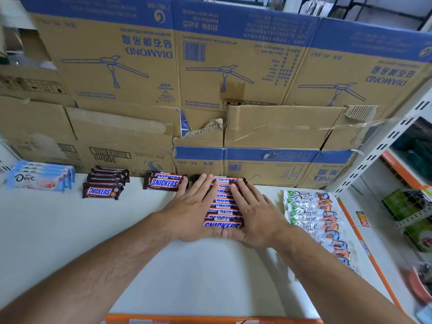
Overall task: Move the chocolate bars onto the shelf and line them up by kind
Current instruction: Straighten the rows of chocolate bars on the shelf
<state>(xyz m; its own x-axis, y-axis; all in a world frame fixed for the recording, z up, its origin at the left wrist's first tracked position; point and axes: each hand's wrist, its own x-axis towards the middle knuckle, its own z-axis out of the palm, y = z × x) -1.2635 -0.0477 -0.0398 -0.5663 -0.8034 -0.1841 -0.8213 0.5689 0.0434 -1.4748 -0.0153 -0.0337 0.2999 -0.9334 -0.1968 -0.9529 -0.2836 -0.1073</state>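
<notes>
A row of several Snickers bars [224, 208] runs from the shelf's back toward me on the white shelf [117, 242]. My left hand [190, 212] lies flat along the row's left side, fingers straight. My right hand [253, 215] lies flat along its right side, and both thumbs meet at the nearest bar. To the left sit two Snickers bars [163, 182], a stack of smaller Snickers bars [104, 184] and light blue Dove bars [41, 176]. A row of white Dove bars [315, 218] lies to the right.
Flattened cardboard boxes [210, 78] form a wall behind the shelf. A white slotted upright [383, 148] stands at the right, with other goods in wire baskets [411, 211] beyond it. An orange edge strip [210, 319] borders the shelf's front.
</notes>
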